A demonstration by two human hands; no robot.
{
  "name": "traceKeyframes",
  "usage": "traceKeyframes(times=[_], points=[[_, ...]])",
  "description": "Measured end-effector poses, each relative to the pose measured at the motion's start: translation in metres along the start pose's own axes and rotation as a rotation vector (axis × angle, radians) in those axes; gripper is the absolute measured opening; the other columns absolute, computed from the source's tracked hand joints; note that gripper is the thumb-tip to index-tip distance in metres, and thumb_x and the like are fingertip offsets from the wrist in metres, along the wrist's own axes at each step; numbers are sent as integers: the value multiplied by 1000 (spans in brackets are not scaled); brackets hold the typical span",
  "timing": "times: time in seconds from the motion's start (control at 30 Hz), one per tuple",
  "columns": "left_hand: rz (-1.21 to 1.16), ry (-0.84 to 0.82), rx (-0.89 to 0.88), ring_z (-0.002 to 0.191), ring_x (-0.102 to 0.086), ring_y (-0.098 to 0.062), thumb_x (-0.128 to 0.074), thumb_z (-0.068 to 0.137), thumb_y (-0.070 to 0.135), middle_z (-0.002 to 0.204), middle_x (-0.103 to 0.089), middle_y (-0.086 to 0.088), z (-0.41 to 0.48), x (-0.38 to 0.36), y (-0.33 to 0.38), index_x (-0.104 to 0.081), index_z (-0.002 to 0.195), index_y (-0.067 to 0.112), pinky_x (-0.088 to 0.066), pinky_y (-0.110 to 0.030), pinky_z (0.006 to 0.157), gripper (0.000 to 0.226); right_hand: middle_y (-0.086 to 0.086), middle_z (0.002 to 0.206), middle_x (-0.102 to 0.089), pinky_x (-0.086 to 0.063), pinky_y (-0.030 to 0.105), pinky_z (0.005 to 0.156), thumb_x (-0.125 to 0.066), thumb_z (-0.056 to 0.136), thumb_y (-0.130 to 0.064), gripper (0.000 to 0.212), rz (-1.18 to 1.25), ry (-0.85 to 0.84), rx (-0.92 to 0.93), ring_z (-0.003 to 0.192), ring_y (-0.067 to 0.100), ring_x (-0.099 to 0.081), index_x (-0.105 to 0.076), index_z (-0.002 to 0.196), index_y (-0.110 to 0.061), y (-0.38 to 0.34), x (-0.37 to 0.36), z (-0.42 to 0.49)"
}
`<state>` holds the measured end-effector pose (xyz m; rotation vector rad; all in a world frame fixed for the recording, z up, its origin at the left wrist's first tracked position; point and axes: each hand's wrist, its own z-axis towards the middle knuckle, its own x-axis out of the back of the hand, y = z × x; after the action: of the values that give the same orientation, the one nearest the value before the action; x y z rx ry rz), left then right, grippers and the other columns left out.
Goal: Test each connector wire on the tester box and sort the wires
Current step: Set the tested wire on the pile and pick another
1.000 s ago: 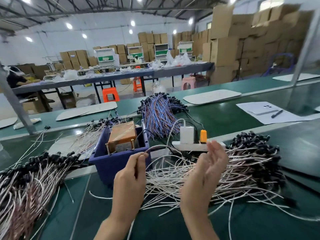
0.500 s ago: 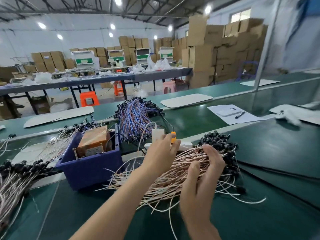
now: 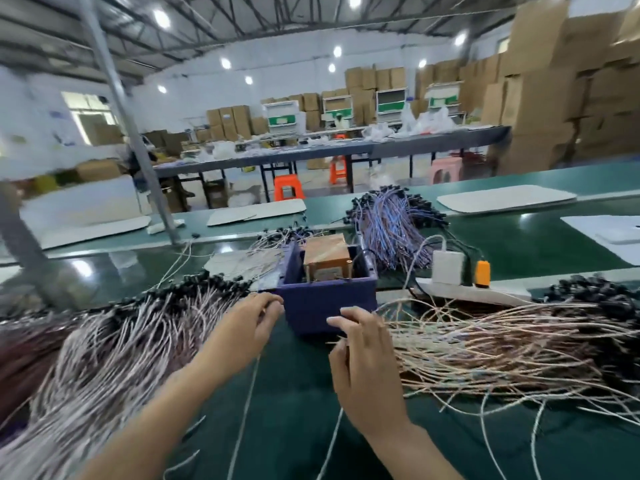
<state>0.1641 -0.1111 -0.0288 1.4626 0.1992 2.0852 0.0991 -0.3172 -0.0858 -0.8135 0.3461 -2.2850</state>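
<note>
The tester box (image 3: 325, 258), brown with metal posts, sits inside a blue bin (image 3: 329, 303) at the middle of the green table. My left hand (image 3: 249, 323) is at the bin's front left corner, fingers pinched on a thin connector wire (image 3: 247, 403) that trails down toward me. My right hand (image 3: 363, 368) is just in front of the bin, its fingers closed on wire ends at the left edge of the right pile of pinkish wires (image 3: 502, 341). A second big pile of wires with black connectors (image 3: 121, 341) lies to the left.
A bundle of blue and purple wires (image 3: 391, 230) lies behind the bin. A white power strip (image 3: 467, 289) with a white adapter (image 3: 446, 268) and an orange plug (image 3: 482, 270) sits to the right. A slanted metal post (image 3: 128, 116) rises at the left. Papers (image 3: 609, 237) lie far right.
My view has swung left. My left hand came back from the right pile to the bin's left corner with a wire. My right hand moved to the pile's left edge.
</note>
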Motion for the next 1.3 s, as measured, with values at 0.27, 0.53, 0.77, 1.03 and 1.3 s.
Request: traceKeyframes(times=[0.27, 0.53, 0.77, 1.03, 1.3], points=[[450, 16, 334, 90, -58, -17, -41, 105, 39, 105, -64, -2, -19, 33, -85, -62, 119, 16, -51, -32, 79, 35, 5, 122, -56, -44, 53, 105, -43, 95, -17, 29, -68, 15, 20, 118, 25, -51, -59, 119, -16, 6, -22, 3], [478, 13, 514, 104, -64, -28, -40, 105, 46, 126, -58, -9, -1, 24, -90, -43, 139, 16, -54, -41, 81, 46, 5, 122, -55, -48, 53, 101, -44, 95, -18, 29, -80, -2, 12, 116, 26, -53, -59, 120, -16, 6, -20, 2], [556, -22, 583, 94, -64, -29, -35, 107, 36, 141, -45, -14, 9, 25, -89, -51, 125, 14, -38, -36, 69, 33, 7, 119, -58, -52, 51, 94, -62, 89, 1, 31, -94, 20, -16, 109, 29, -57, -64, 117, -12, 10, -21, 2], [763, 52, 261, 123, -46, -28, -54, 94, 5, 138, -45, -9, 7, 10, -100, -54, 133, 21, -39, -41, 102, 42, 4, 119, -56, -48, 42, 96, -40, 95, -20, 33, -85, 41, -6, 107, 25, -56, -63, 117, -15, 9, -22, 3], [814, -59, 237, 141, -32, -26, -47, 97, 9, 147, -47, -3, 15, -4, -115, -57, 132, 20, -27, -45, 114, 39, 4, 118, -56, -40, 34, 98, -40, 94, -19, 32, -95, 40, -12, 106, 25, -57, -65, 115, -15, 8, -21, 5]])
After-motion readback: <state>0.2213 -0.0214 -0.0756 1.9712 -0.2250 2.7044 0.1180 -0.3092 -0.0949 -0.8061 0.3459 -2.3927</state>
